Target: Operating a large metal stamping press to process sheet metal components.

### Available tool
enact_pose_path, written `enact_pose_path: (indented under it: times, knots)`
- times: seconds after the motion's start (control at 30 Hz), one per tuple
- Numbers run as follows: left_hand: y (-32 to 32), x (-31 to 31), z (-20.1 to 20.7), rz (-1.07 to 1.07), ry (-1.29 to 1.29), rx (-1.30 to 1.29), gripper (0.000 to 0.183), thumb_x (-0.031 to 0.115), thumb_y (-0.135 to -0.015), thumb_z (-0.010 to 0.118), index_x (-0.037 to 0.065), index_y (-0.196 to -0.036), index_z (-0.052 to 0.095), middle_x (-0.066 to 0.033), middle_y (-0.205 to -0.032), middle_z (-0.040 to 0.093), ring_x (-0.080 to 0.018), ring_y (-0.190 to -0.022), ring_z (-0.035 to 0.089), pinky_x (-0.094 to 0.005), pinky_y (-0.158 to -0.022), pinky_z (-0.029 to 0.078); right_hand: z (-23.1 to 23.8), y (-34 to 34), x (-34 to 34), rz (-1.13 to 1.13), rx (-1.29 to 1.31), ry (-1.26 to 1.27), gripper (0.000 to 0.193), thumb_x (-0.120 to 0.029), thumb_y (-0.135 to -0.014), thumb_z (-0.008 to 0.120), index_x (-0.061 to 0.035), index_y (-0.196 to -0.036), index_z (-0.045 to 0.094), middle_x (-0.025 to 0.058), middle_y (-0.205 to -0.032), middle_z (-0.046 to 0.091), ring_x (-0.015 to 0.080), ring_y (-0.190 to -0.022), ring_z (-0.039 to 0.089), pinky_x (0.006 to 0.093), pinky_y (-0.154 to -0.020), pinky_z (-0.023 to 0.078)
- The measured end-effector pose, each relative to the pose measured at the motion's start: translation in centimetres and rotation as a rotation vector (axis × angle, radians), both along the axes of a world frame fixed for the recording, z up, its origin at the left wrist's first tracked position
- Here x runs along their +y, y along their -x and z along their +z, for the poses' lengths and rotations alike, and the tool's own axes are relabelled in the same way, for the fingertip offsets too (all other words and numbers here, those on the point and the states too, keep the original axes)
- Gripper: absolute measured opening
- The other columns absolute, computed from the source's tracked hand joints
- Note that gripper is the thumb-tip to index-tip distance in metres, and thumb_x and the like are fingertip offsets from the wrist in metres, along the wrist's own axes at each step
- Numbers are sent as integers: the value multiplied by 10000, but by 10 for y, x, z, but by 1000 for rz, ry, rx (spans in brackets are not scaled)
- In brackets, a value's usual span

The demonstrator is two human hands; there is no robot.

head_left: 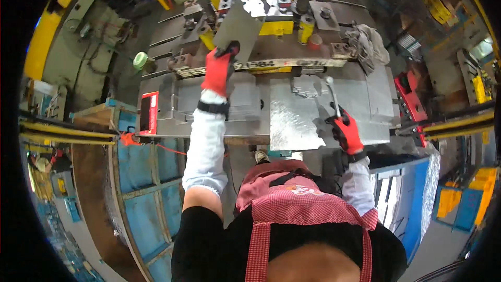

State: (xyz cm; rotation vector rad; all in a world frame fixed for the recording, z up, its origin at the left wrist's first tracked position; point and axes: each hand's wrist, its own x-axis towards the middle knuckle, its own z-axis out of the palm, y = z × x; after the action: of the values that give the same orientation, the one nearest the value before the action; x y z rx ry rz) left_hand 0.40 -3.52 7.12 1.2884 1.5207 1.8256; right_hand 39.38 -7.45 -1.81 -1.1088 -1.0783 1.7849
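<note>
A metal sheet [237,27], probably stiff and best edge-held, is gripped nearside by the left hand [220,65]; a slim tool [333,95], by the right hand [346,131].

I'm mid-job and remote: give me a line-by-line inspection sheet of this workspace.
Surface: metal bench, partly covered by flat sheets.
Job's things: a gray sheet overlaps the die area in view, contact unclear; a stack of sheets lies left of centre, a shiny sheet right of it.
Clutter: crumpled gray rag at the die's right end; red-edged panel at the bench's left.
Grippers: left hand grips the gray sheet; right hand grips a metal tool with a rounded end.
Cables: thin red cord by the bench's front left.
Surroundings: blue-panelled frame at left.
</note>
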Motion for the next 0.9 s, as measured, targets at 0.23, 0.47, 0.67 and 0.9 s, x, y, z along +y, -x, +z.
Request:
enact_pose_path:
  times: [0.23, 0.47, 0.67, 0.9]
  knots:
    - [33, -85, 123, -207, 410, 639, 187, 48, -778, 559, -3, -943, 631, -117, -865, 638, -209, -782, 599, -299, -734, 460, 91, 18, -14, 136, -342, -512, 623, 12, -714, 605, -39, -1299, 398, 41, -882, 595, 66, -554, 464, 212, -541, 401]
    - [72, -36, 63, -802, 109, 1118, 310, 185, -679, 587, 59, -960, 618, -96, -1045, 595, -292, -1016, 509, -364, -885, 400, 111, 62, -17, 600, -320, -704, 692, -128, -678, 688, -39, -1295, 389, 120, -932, 544, 194, -715, 558, 291, -717, 444]
    - [67, -18, 58, -807, -366, 978, 296, 188, -864, 482, 15, -1086, 576, -97, -1087, 596, -253, -1005, 543, -360, -929, 386, 110, 64, -18, 631, 7, -155, 676, -88, -741, 608, -56, -1353, 322, -28, -713, 464, 43, -558, 394, 196, -510, 330]
    - [30, -44, -8, -1006, 278, -1031, 551, 493, -891, 386, 44, -1198, 478, -90, -988, 608, -225, -829, 606, -377, -715, 507, 136, 133, 59, 291, 279, -186, 423, -117, -838, 548, -22, -1237, 444, -33, -841, 547, 33, -689, 500, 177, -574, 387]
